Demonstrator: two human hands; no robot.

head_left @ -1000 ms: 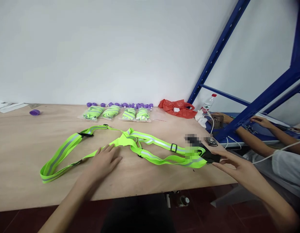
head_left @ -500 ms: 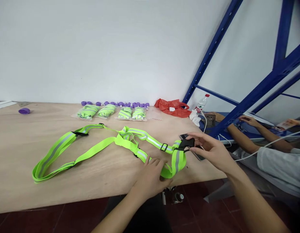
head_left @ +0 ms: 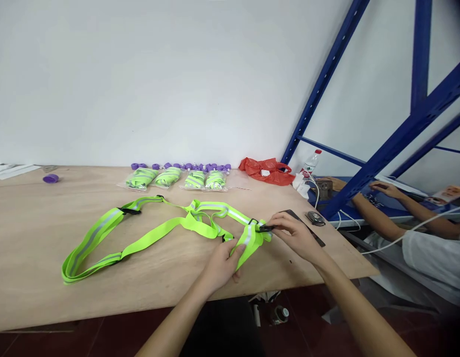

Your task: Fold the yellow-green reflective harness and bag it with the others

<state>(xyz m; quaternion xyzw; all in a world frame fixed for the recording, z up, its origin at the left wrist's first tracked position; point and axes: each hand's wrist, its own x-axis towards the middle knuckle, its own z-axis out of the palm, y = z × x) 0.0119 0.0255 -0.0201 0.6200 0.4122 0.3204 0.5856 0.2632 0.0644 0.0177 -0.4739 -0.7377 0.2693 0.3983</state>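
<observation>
Four bagged bundles (head_left: 141, 179) lie far, while one harness (head_left: 196, 226) lies unfolded and unbagged nearer, left hand (head_left: 220, 265) pinching its strap (head_left: 249, 243), right hand (head_left: 295, 235) its buckle (head_left: 265, 228).

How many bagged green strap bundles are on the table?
4, in a row beyond the unbagged straps: leftmost bundle, second bundle, third bundle, and rightmost bundle. None appears hidden.
</observation>
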